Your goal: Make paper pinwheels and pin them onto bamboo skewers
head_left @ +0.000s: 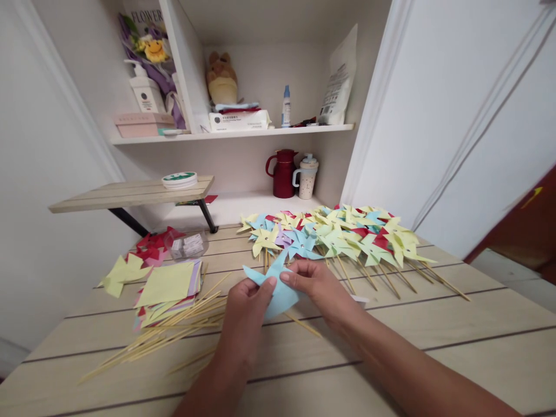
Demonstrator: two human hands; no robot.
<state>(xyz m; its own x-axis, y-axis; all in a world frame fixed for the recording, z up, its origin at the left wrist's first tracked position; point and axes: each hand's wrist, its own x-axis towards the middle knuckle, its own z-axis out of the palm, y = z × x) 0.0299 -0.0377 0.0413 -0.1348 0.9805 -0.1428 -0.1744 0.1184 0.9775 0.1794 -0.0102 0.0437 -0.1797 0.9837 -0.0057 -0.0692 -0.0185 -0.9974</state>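
Paper's lower half hidden behind fingers. Left hand [243, 315] & right hand [317, 286] pinching blue paper [278, 284], fingertips closed on folds, above wooden sticks [174, 330].

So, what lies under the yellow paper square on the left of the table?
Under the yellow paper square is a stack of coloured sheets; only purple, pink and red edges show. Wooden sticks overlap its near edge. How many sheets cannot be seen.
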